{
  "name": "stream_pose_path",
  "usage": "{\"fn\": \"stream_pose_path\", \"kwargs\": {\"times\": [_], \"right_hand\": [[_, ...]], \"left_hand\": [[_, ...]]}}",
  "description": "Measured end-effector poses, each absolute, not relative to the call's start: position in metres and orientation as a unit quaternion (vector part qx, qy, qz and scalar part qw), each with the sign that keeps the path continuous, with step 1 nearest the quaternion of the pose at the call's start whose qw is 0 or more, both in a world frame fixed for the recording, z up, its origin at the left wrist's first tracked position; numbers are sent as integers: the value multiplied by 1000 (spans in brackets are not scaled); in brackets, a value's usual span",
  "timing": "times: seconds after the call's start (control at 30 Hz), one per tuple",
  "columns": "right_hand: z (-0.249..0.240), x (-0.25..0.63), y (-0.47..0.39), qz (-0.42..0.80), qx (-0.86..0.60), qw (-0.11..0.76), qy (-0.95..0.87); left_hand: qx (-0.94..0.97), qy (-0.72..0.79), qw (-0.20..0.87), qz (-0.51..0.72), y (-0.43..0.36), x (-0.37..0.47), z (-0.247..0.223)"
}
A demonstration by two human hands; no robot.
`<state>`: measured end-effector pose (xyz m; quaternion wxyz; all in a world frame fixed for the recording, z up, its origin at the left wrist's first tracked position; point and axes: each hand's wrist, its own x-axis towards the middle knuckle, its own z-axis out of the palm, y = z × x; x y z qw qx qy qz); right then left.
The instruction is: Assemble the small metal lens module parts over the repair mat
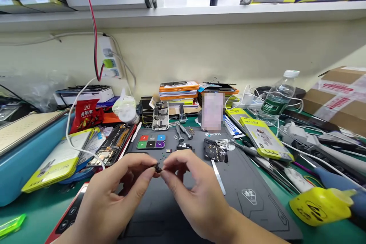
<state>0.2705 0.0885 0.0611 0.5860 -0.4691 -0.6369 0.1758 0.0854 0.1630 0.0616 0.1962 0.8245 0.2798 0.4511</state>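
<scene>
Together, both hands (154,194) pinching small black part (157,167)

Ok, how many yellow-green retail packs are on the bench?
3 clear ones: one pack left of the mat, by the blue case; two right of it, a near pack and a far pack partly under it. More may be hidden in the clutter.

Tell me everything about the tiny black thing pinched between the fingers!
The tiny black part is a small, dark, lumpy piece; its material is too small to tell. It is held up above the dark grey work mat, not resting on it. The left hand and the right hand both pinch it between thumb and fingertips, meeting in the middle. Most of it is hidden by the fingertips.
</scene>
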Motion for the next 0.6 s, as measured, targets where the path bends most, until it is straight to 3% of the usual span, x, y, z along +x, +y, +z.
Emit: {"fn": "stream_pose_path", "kwargs": {"times": [0.6], "right_hand": [[61, 272, 91, 104, -429, 604, -663]], "left_hand": [[785, 212, 375, 445, 167, 93, 69]]}}
